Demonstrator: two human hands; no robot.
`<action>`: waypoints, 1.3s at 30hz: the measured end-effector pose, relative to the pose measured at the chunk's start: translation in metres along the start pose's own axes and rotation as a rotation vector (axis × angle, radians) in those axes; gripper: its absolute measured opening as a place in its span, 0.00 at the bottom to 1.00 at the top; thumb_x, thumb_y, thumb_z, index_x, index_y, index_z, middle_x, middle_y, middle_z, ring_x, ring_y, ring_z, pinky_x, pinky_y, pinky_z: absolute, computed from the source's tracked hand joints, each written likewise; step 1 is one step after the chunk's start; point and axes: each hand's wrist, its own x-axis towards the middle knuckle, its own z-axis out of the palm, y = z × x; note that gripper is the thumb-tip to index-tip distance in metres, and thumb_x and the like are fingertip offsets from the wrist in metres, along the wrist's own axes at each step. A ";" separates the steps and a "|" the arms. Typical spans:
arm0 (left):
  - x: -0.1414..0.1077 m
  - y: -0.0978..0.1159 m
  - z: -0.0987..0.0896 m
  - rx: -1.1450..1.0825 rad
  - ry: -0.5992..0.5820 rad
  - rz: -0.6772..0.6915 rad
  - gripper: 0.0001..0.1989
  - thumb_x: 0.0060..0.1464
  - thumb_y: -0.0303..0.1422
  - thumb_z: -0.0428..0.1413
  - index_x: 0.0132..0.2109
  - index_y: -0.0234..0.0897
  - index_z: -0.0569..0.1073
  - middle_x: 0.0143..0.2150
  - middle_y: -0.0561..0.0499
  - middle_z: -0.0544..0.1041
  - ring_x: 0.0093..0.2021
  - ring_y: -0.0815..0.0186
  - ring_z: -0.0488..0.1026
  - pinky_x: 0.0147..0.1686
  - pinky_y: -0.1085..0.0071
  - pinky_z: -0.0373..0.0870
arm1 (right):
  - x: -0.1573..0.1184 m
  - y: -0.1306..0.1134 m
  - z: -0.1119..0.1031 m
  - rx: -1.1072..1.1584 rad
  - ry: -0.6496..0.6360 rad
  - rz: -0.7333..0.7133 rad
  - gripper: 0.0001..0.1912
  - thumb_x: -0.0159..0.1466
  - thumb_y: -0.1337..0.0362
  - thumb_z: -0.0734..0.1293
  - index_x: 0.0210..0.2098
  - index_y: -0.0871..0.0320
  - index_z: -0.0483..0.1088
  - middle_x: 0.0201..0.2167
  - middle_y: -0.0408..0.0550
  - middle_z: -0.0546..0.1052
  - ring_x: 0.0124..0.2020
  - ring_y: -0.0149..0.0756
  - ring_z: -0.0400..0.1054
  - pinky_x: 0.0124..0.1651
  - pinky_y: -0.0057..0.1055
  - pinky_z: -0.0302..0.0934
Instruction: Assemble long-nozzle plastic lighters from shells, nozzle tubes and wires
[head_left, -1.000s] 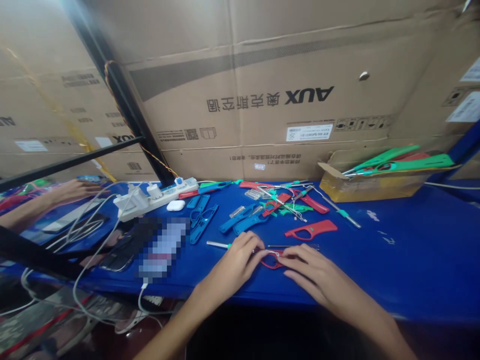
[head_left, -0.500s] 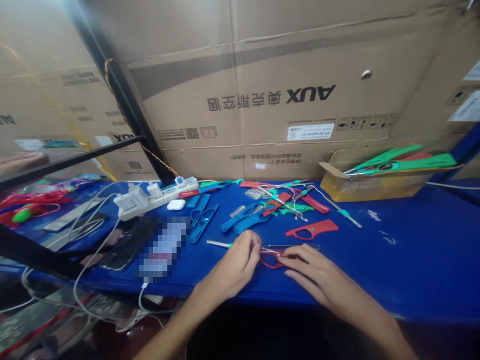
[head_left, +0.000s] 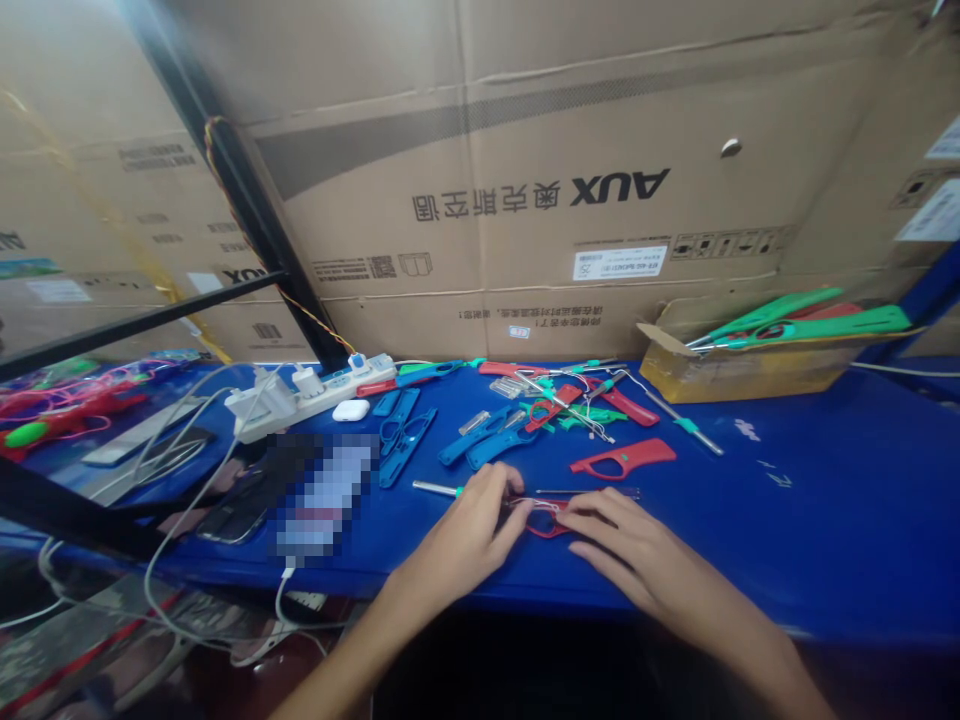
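Observation:
A partly assembled red stick lighter (head_left: 545,530) lies flat at the table's front, its handle shell showing a trigger opening. White wires (head_left: 546,505) run over the shell between my hands. My left hand (head_left: 480,520) is closed over the lighter's front part, thumb and fingertips at the wires; a metal tube (head_left: 431,488) with a green collar sticks out to its left. My right hand (head_left: 626,540) grips the rear of the shell with its fingertips, hiding that end. Just behind lies a thin screwdriver-like rod (head_left: 562,491), partly covered by the right fingers.
A red handle shell (head_left: 622,459), blue shells (head_left: 491,435) and a heap of wired tubes and green parts (head_left: 592,410) lie behind my hands. Left are phones (head_left: 322,500), an earbud case (head_left: 350,411) and a power strip (head_left: 330,385). A carton (head_left: 750,375) of lighters stands back right.
My left thumb has moved right and away from the index finger, onto the wires, which now lie closer along the shell. My right hand has hardly moved.

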 end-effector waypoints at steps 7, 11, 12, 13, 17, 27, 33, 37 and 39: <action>0.004 0.004 -0.003 0.130 -0.001 0.171 0.05 0.71 0.33 0.52 0.46 0.38 0.72 0.45 0.49 0.75 0.47 0.62 0.72 0.52 0.64 0.70 | 0.001 -0.003 -0.002 0.010 -0.010 0.020 0.18 0.73 0.60 0.62 0.61 0.45 0.69 0.55 0.47 0.75 0.56 0.40 0.72 0.57 0.40 0.71; 0.006 0.004 -0.003 0.181 0.008 0.222 0.08 0.71 0.32 0.50 0.45 0.37 0.74 0.43 0.48 0.76 0.45 0.62 0.73 0.49 0.64 0.73 | 0.002 -0.004 -0.002 0.022 -0.007 0.053 0.18 0.73 0.59 0.63 0.62 0.46 0.68 0.55 0.49 0.75 0.55 0.41 0.72 0.56 0.40 0.72; 0.006 0.004 -0.003 0.188 0.012 0.228 0.08 0.71 0.31 0.49 0.46 0.37 0.74 0.44 0.48 0.76 0.45 0.62 0.73 0.49 0.64 0.73 | 0.002 -0.005 -0.002 0.022 -0.014 0.059 0.19 0.73 0.59 0.62 0.62 0.46 0.68 0.55 0.49 0.74 0.55 0.41 0.72 0.56 0.40 0.71; 0.006 0.003 -0.002 0.195 0.015 0.233 0.09 0.71 0.30 0.49 0.46 0.37 0.74 0.44 0.48 0.76 0.45 0.62 0.73 0.49 0.65 0.73 | 0.002 -0.005 -0.001 0.021 -0.025 0.062 0.19 0.73 0.59 0.62 0.63 0.46 0.67 0.55 0.50 0.74 0.55 0.42 0.71 0.56 0.41 0.71; 0.008 0.000 0.000 0.238 0.020 0.259 0.08 0.71 0.29 0.49 0.45 0.36 0.74 0.43 0.49 0.76 0.44 0.62 0.73 0.49 0.64 0.73 | 0.003 -0.004 0.000 0.031 -0.061 0.073 0.19 0.74 0.59 0.61 0.63 0.47 0.66 0.54 0.51 0.72 0.55 0.41 0.70 0.56 0.41 0.71; 0.006 0.000 0.007 0.529 -0.035 0.321 0.10 0.70 0.26 0.46 0.46 0.33 0.73 0.43 0.45 0.75 0.44 0.58 0.71 0.48 0.60 0.72 | 0.005 -0.008 0.002 -0.041 -0.026 0.038 0.17 0.75 0.61 0.59 0.60 0.52 0.69 0.49 0.52 0.74 0.50 0.41 0.71 0.53 0.41 0.72; 0.008 0.007 0.009 0.658 -0.103 0.276 0.08 0.67 0.21 0.49 0.47 0.33 0.72 0.44 0.45 0.73 0.43 0.56 0.70 0.45 0.59 0.70 | 0.005 -0.007 0.004 -0.123 -0.004 0.006 0.18 0.74 0.62 0.60 0.60 0.55 0.70 0.49 0.54 0.75 0.49 0.43 0.72 0.53 0.43 0.73; 0.008 0.007 0.010 0.675 -0.105 0.266 0.07 0.65 0.21 0.52 0.48 0.33 0.70 0.45 0.46 0.73 0.44 0.56 0.69 0.45 0.60 0.69 | 0.006 -0.008 0.003 -0.135 0.001 -0.017 0.17 0.73 0.63 0.60 0.59 0.57 0.71 0.48 0.54 0.75 0.49 0.42 0.73 0.52 0.42 0.73; 0.008 0.007 0.011 0.683 -0.099 0.263 0.07 0.65 0.21 0.52 0.47 0.34 0.70 0.45 0.47 0.73 0.43 0.57 0.69 0.44 0.61 0.68 | 0.006 -0.008 0.003 -0.134 -0.001 -0.014 0.17 0.73 0.64 0.61 0.59 0.57 0.71 0.48 0.55 0.75 0.48 0.42 0.73 0.52 0.41 0.73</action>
